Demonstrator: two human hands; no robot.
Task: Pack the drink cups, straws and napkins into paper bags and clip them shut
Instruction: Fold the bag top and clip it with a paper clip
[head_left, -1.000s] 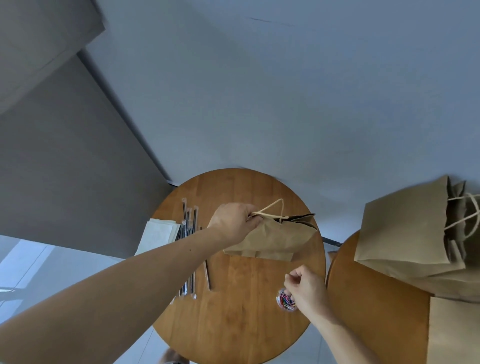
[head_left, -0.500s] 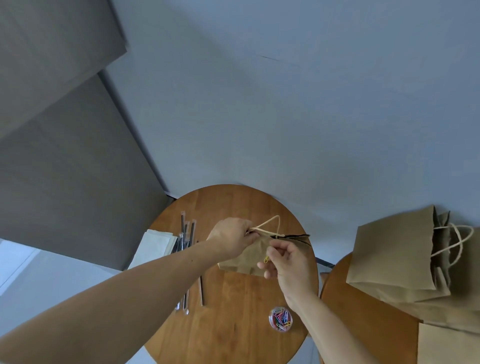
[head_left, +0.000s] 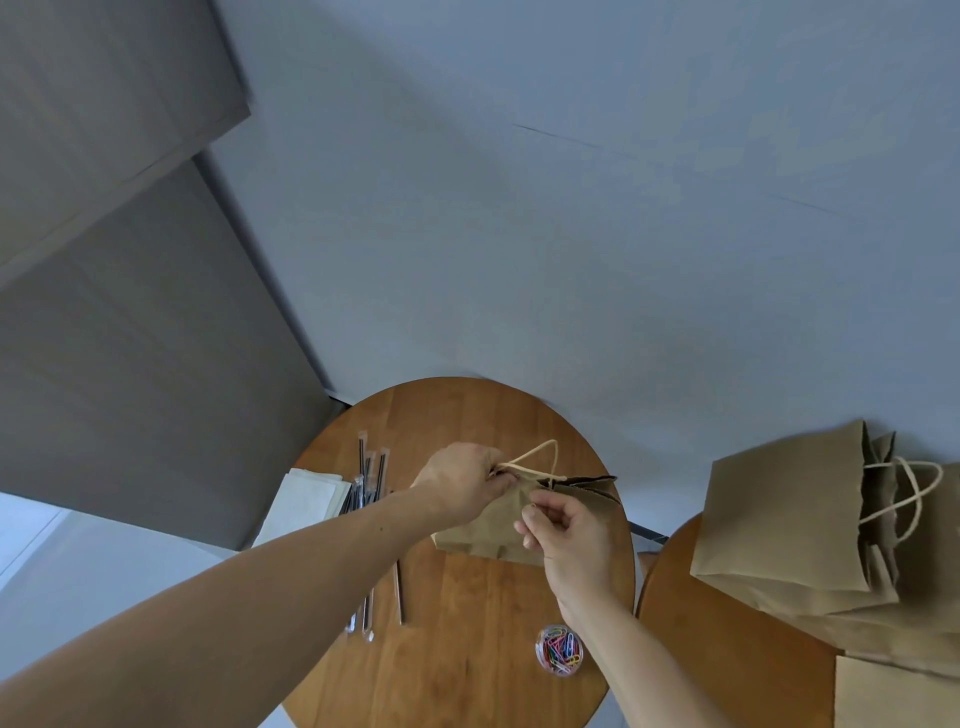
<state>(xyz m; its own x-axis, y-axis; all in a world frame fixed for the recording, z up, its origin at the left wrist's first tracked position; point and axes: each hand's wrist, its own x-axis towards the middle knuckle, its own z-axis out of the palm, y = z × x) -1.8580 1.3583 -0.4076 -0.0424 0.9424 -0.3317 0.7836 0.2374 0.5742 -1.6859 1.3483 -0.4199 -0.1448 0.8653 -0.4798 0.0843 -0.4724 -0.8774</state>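
Note:
A brown paper bag (head_left: 488, 530) stands on the round wooden table (head_left: 467, 649). My left hand (head_left: 462, 483) grips the bag's folded top edge beside its string handles (head_left: 540, 457). My right hand (head_left: 571, 530) pinches at the same top edge, fingertips curled against the paper; whatever small thing it holds is hidden. A stack of white napkins (head_left: 306, 499) and several wrapped black straws (head_left: 371, 483) lie at the table's left. A clear tub of coloured paper clips (head_left: 560, 650) sits near the front right. The bag's contents are hidden.
A second wooden table (head_left: 727, 665) at the right carries several brown paper bags (head_left: 789, 525), some lying flat at the lower right corner (head_left: 893, 696). A grey wall rises behind both tables. Pale floor shows at the left.
My right hand left the paper clip tub and rose to the bag's top edge, where it now pinches. My left hand kept its grip on the bag's top.

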